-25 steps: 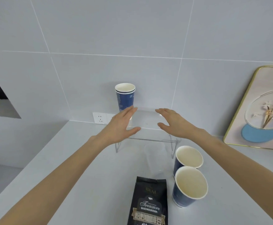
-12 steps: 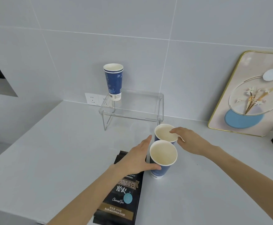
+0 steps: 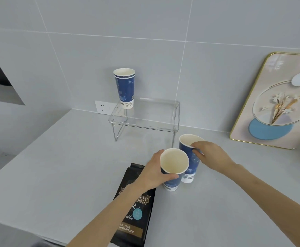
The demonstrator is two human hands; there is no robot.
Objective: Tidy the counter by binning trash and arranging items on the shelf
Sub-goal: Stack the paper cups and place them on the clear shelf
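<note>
Left hand: grasping the near blue cup.
Right hand: gripping the far blue cup at its rim.

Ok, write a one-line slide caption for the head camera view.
Left hand and right hand each grip a blue paper cup on the counter, beside a clear shelf.

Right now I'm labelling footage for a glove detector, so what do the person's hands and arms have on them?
Nothing that shows. The left hand and right hand are bare, with no gloves, and I see no rings. Both forearms are uncovered right to the frame edge: no sleeves, watch or wristband in view. Fingernails look short and unpainted, though the picture is too soft to be sure.
</note>
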